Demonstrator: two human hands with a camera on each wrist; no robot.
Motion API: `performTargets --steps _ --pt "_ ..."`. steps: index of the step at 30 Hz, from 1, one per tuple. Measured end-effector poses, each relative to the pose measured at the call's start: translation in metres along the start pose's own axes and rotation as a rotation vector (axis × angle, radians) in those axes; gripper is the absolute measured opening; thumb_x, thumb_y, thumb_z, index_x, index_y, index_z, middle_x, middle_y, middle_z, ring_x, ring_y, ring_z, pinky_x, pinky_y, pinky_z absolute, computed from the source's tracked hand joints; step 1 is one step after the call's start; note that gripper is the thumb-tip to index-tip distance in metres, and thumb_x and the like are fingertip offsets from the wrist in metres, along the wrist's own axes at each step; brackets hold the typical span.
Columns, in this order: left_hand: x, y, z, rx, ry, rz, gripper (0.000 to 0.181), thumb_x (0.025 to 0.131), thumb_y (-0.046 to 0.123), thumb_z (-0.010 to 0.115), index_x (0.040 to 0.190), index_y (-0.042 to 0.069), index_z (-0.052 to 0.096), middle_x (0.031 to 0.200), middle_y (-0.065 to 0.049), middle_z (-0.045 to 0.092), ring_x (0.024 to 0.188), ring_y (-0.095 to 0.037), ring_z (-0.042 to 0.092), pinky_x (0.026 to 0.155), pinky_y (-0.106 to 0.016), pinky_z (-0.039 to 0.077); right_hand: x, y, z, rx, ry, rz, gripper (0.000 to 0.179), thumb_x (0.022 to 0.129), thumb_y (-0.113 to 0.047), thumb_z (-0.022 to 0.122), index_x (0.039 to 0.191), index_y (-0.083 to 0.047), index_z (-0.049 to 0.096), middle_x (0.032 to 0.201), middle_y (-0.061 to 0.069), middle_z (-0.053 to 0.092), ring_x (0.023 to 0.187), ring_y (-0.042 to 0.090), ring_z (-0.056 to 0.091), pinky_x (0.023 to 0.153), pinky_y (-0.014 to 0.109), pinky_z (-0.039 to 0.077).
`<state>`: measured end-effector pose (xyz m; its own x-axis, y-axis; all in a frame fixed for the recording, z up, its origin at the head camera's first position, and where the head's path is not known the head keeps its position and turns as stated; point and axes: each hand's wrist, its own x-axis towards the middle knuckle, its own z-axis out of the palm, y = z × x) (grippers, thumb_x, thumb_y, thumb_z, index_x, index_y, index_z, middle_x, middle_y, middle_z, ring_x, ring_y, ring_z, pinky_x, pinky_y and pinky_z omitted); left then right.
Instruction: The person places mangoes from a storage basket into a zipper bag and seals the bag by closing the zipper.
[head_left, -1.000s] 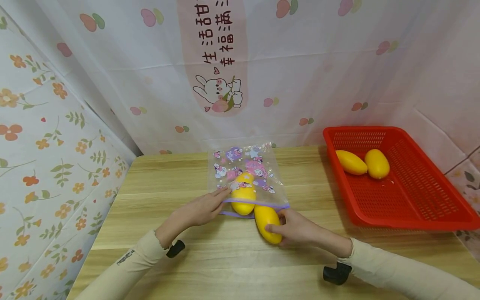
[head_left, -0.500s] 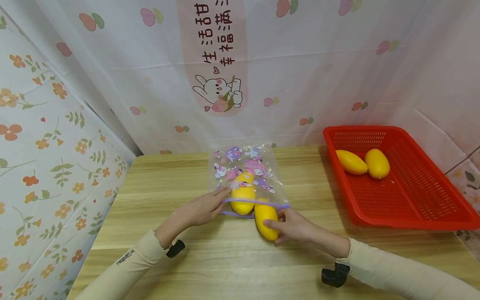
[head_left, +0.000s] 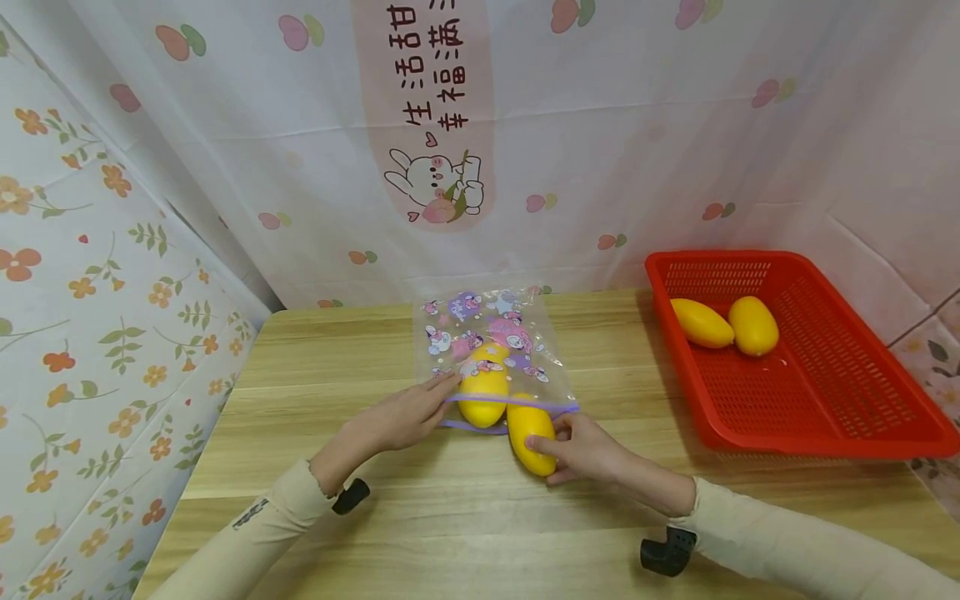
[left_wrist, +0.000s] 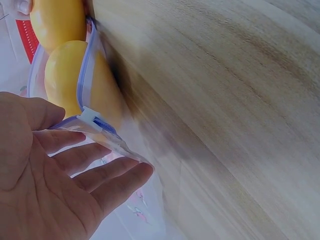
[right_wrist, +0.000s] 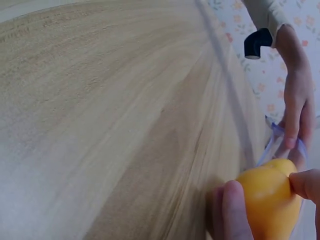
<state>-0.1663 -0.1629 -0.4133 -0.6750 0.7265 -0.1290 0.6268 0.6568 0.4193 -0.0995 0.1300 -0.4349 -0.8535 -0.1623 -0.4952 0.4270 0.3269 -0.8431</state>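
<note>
A clear zip bag (head_left: 442,321) with pink and purple cartoon prints lies on the table, its purple-edged mouth toward me. Inside is a yellow mango (head_left: 482,410), with more yellow showing behind it through the print. My left hand (head_left: 408,414) holds the left side of the mouth; in the left wrist view the bag's edge and white slider (left_wrist: 90,118) run between thumb and fingers. My right hand (head_left: 588,450) grips another mango (right_wrist: 270,200) between thumb and fingers. That mango's far end is inside the mouth, beside the first one, while its near end sticks out.
A red plastic basket (head_left: 813,417) stands at the right of the wooden table (head_left: 322,350), with two yellow mangoes (head_left: 753,326) in its far left corner. Patterned cloth (head_left: 600,167) hangs behind the table and along its left side.
My right hand has pushed its mango a little forward, so more of it lies inside the bag's mouth. My left hand stays in place at the bag's edge.
</note>
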Motion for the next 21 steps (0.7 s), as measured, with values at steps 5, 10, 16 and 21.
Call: performTargets --steps 5,10,16,21 --pt "0.0008 -0.0016 0.0014 -0.001 0.007 0.006 0.054 0.109 0.014 0.046 0.157 -0.005 0.030 0.159 -0.023 0.032 0.146 -0.037 0.030 0.115 -0.049 0.029 -0.0003 0.0026 0.0017 0.013 0.035 -0.022 0.051 0.091 -0.020 0.079 0.121 0.013 0.054 0.097 0.018 0.061 0.072 0.025 0.068 0.062 0.039 0.061" --pt "0.0004 -0.0013 0.0009 -0.006 0.005 -0.002 0.054 0.109 0.015 0.046 0.157 -0.004 0.030 0.159 -0.023 0.032 0.146 -0.037 0.029 0.116 -0.049 0.029 -0.0008 0.0056 0.0041 0.028 0.068 -0.041 0.055 0.090 -0.022 0.081 0.124 0.013 0.054 0.098 0.017 0.063 0.074 0.024 0.068 0.063 0.039 0.061" --pt "0.0000 -0.0016 0.0001 -0.009 0.007 0.002 0.054 0.109 0.015 0.046 0.157 -0.005 0.029 0.159 -0.022 0.032 0.146 -0.037 0.029 0.116 -0.049 0.029 0.0011 0.0077 0.0063 0.039 0.080 -0.076 0.056 0.090 -0.019 0.081 0.125 0.015 0.053 0.101 0.018 0.063 0.075 0.024 0.068 0.064 0.041 0.061" --pt "0.0001 -0.0015 -0.0008 -0.009 0.002 -0.005 0.055 0.109 0.015 0.045 0.157 -0.005 0.028 0.160 -0.022 0.031 0.147 -0.036 0.028 0.116 -0.049 0.028 0.0010 0.0066 0.0064 0.054 0.082 -0.076 0.052 0.089 -0.014 0.081 0.123 0.014 0.055 0.101 0.018 0.063 0.076 0.024 0.068 0.066 0.040 0.062"
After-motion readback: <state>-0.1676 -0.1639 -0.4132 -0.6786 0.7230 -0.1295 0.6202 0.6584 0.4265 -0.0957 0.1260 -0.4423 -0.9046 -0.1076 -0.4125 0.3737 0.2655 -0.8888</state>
